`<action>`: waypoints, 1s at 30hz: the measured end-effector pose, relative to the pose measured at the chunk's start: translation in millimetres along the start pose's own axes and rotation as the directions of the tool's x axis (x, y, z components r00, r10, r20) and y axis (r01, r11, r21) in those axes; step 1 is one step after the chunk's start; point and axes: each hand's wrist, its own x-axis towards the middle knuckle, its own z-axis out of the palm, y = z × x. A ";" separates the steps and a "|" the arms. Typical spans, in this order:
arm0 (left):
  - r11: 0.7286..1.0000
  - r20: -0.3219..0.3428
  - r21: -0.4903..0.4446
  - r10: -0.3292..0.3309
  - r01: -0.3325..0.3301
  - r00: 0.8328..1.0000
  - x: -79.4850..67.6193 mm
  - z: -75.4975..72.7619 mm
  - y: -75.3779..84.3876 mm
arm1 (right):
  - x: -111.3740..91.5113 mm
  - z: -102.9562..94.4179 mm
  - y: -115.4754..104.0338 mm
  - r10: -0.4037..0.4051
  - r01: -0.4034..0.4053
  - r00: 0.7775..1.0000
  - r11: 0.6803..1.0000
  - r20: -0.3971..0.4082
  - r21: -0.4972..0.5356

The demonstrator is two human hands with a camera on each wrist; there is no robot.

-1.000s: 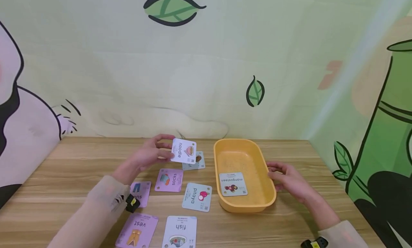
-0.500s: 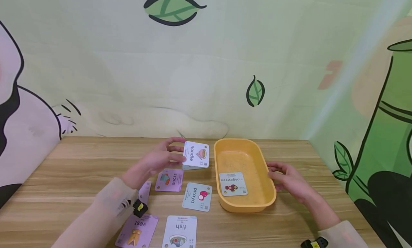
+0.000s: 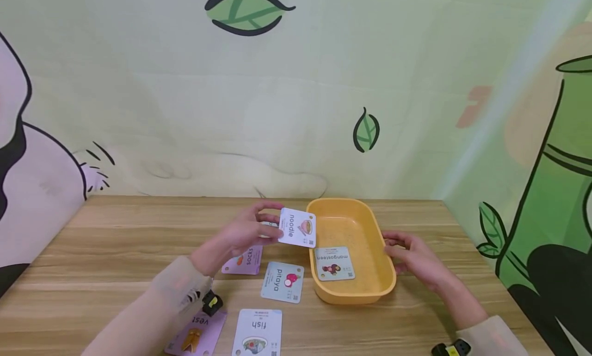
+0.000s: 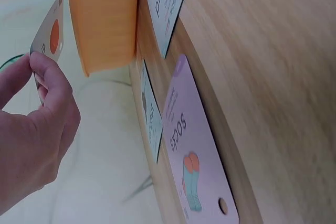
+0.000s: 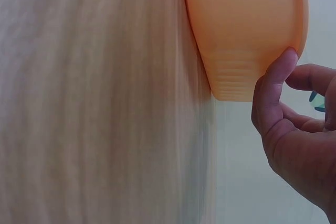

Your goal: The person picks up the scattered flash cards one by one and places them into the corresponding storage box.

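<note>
In the head view my left hand [image 3: 252, 230] pinches a white picture card reading "noodle" [image 3: 297, 227] by its left edge, thumb below. The card is raised, its right edge over the rim of a yellow plastic bin [image 3: 339, 297]. A "mangosteen" card [image 3: 335, 263] lies inside the bin. My right hand [image 3: 413, 256] holds the bin's right side; in the right wrist view its thumb [image 5: 283, 66] presses the wall near the rim. Beneath my left hand, a blue card [image 4: 149, 114] is mostly hidden in the head view, and a purple "socks" card [image 3: 245, 261] is partly covered.
On the wooden table [image 3: 139, 227] lie a "pitaya" card [image 3: 282, 282], a "fish" card [image 3: 257, 333] and a purple "vest" card [image 3: 199, 335] partly behind my left sleeve. A printed backdrop [image 3: 296, 114] with leaves stands behind the table.
My left hand has carried the noodle card rightward, from above the blue card to the bin's left rim. The right hand and the bin have stayed in place.
</note>
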 end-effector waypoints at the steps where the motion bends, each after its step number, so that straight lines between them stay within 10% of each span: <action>1: 1.000 -0.007 -0.002 -0.003 0.003 1.000 0.9 1.7 -0.5 | -0.3 0.1 -0.4 0.001 -0.001 1.000 1.000 -0.001 0.000; 30: 0.996 -0.054 0.087 -0.001 0.006 0.999 21.1 44.7 -7.9 | -0.6 0.4 -1.9 0.009 -0.009 1.000 1.000 0.002 -0.004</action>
